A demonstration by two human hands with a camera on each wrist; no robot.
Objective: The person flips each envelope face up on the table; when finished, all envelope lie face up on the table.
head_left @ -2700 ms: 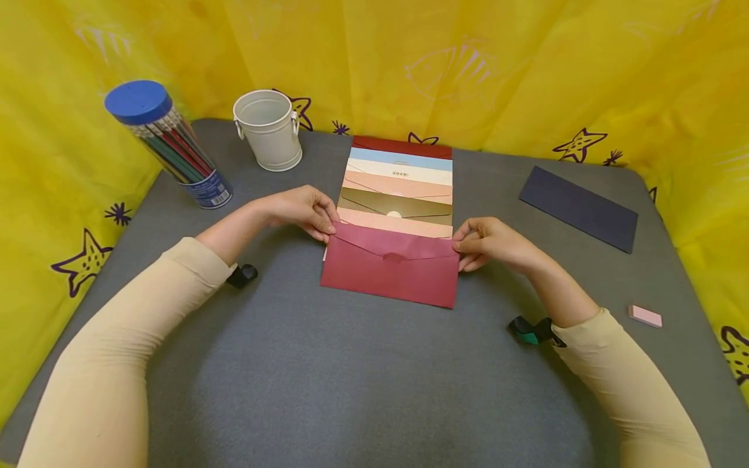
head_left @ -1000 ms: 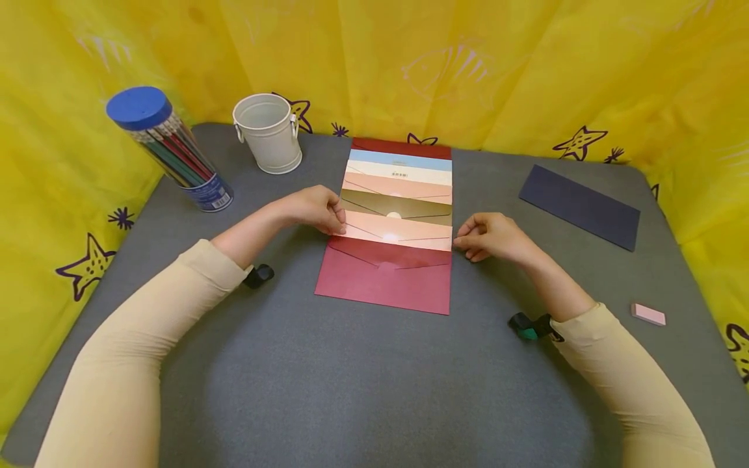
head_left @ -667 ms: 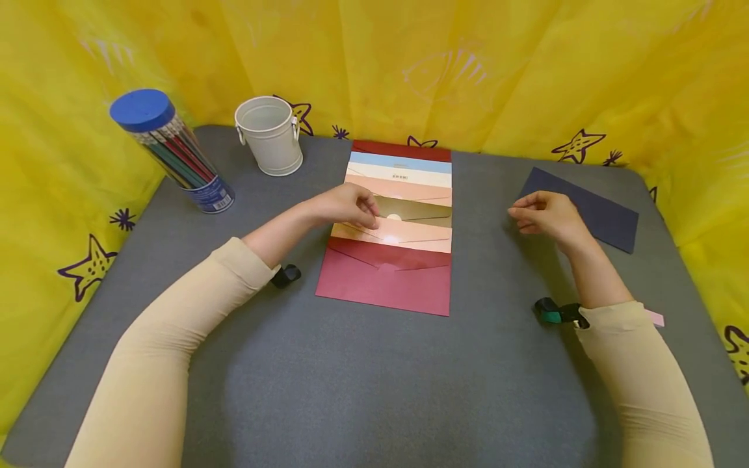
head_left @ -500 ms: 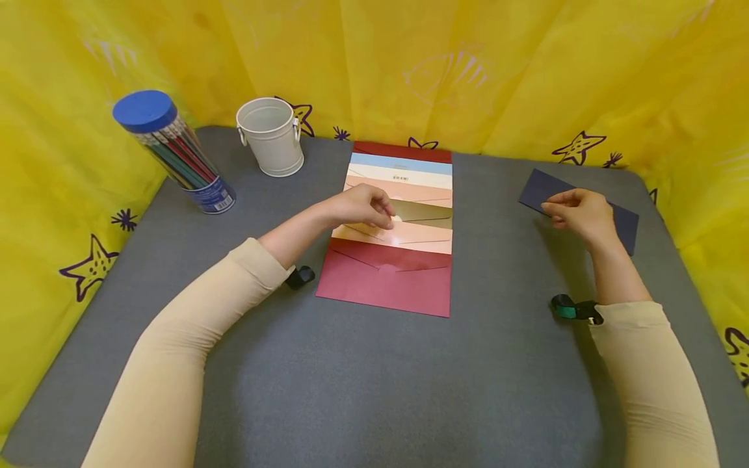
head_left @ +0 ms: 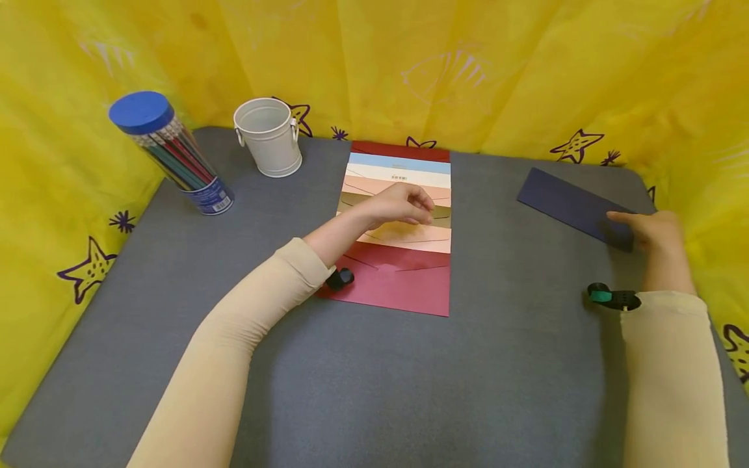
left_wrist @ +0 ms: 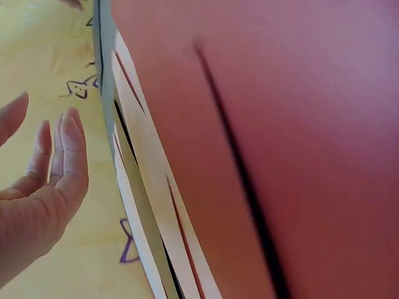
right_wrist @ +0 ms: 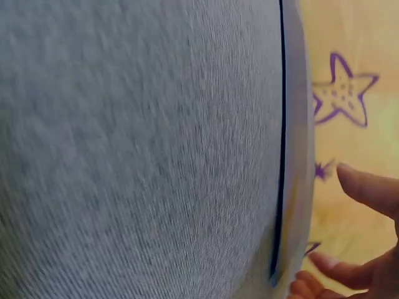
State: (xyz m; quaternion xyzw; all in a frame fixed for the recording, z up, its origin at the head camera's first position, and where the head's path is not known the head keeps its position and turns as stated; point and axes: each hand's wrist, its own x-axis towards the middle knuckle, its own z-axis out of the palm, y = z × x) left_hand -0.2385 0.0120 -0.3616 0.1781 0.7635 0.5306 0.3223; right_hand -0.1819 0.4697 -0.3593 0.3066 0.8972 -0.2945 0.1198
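A column of overlapping envelopes lies mid-table in the head view. The burgundy envelope (head_left: pixel 404 286) is nearest the front, with the light pink envelope (head_left: pixel 433 238), the olive envelope (head_left: pixel 441 216) and several others behind it. My left hand (head_left: pixel 400 203) hovers over the olive and pink ones, fingers loosely bent around nothing; the left wrist view shows the same hand (left_wrist: pixel 47 193) with fingers apart. A navy envelope (head_left: pixel 570 203) lies slanted at the right. At its right end is my right hand (head_left: pixel 658 235), thumb over the corner. In the right wrist view, that hand's thumb (right_wrist: pixel 371 190) and fingers are spread.
A white metal bucket (head_left: pixel 275 146) and a blue-lidded tube of pencils (head_left: pixel 181 156) stand at the back left. Yellow patterned cloth (head_left: pixel 503 78) hangs around the grey table (head_left: pixel 409 390).
The burgundy envelope, earlier held by both hands, has shifted toward the front and been let go. My left hand has moved right across the envelopes; my right hand has moved to the navy envelope.
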